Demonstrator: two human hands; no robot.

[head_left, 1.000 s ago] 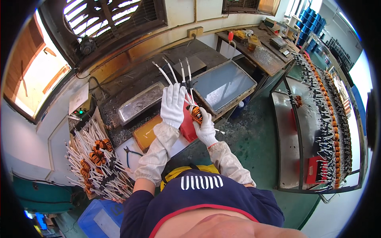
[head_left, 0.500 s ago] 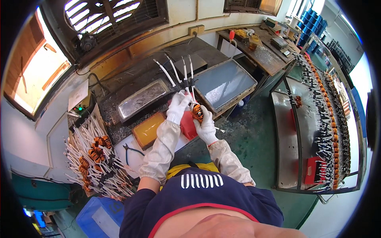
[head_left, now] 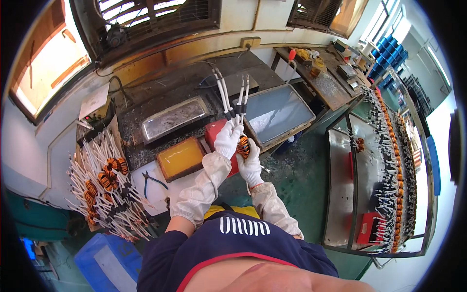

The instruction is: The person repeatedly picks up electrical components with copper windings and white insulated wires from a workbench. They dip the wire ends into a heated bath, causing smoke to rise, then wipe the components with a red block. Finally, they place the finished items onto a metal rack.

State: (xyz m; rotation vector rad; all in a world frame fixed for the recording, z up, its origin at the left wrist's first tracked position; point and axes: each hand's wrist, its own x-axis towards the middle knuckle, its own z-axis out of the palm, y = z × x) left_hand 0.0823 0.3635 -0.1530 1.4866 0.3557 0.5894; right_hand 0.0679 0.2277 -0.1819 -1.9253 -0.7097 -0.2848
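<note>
Both my hands wear white knit gloves. My right hand wraps round a copper-wound ring coil near the bench's front edge. Just above it, my left hand has its fingers closed round the base of the coil's white-sleeved leads. Black sleeves band these leads, which point up and away in two bunches over the bench. One further lead end sticks out to the right below my right hand. Behind my hands and partly hidden by them is a red box-like thing.
A metal trough, a pan of amber material and cutters lie at left. Further left, several coils are heaped. A grey-filled tray is right of my hands. A rack of coils stands at far right.
The left pair of leads has swung right and more upright, closer to the other pair. My left hand now closes round the leads' base. The whole view has shifted slightly.
</note>
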